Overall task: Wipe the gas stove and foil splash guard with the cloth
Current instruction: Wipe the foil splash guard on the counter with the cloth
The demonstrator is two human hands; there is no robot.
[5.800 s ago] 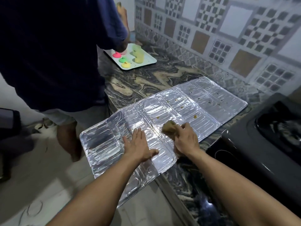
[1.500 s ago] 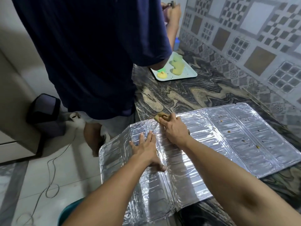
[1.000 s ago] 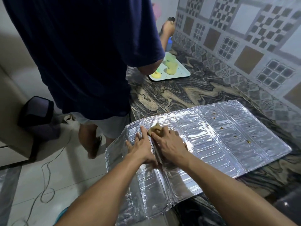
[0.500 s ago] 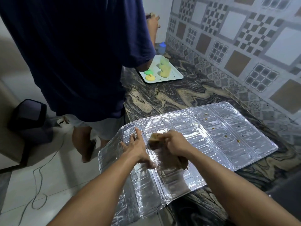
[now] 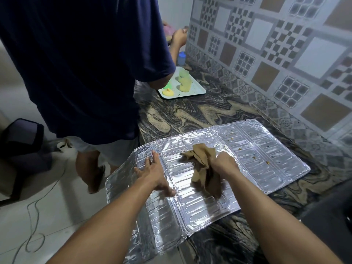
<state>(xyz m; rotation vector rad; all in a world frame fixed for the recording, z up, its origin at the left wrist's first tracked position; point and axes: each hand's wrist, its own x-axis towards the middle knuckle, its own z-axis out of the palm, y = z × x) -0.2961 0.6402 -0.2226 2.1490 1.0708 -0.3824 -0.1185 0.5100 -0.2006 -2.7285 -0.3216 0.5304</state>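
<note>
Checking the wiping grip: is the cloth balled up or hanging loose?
Hanging loose: the crumpled brown cloth trails unfolded from the right hand over the silver foil splash guard.

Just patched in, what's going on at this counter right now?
A person is wiping a foil splash guard laid flat on the marbled counter, its left end overhanging the edge. The left hand presses flat on the foil, while the right hand holds a brown cloth bunched over the middle panel. Brown spots show on the right panel. Another person in a dark shirt stands nearby.
</note>
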